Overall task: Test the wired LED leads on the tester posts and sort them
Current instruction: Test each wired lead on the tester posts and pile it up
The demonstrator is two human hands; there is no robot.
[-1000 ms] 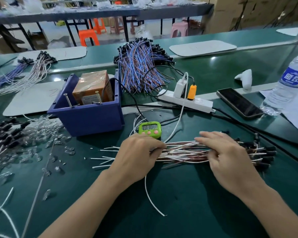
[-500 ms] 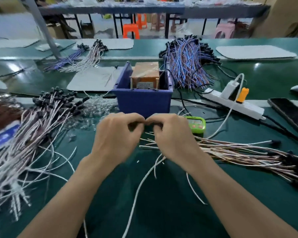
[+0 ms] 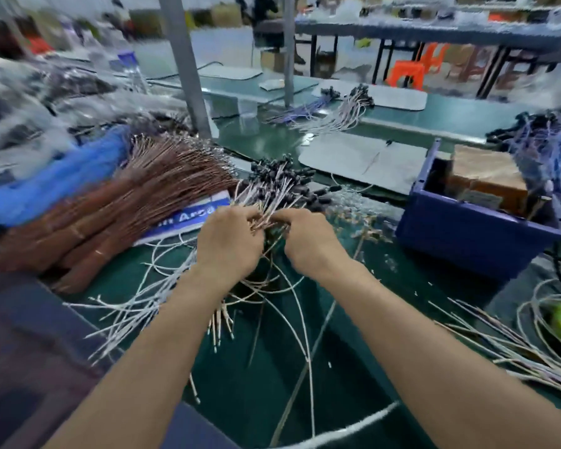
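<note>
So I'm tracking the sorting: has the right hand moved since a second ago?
Yes. The right hand was right of the blue bin; now it is left of it, at the wired LED leads that the left hand grips.

Green bench point(image 3: 434, 286) (LED leads point(image 3: 266, 192), blue bin point(image 3: 467, 241))

Black-capped leads point(image 3: 272, 192), seemingly fanned, hand-held

A grey upright post point(image 3: 183, 66) is seen at upper centre. Orange stools point(image 3: 406, 73) are set by a dark long table point(image 3: 434, 29) at upper right, on pale floor point(image 3: 227, 43).
</note>
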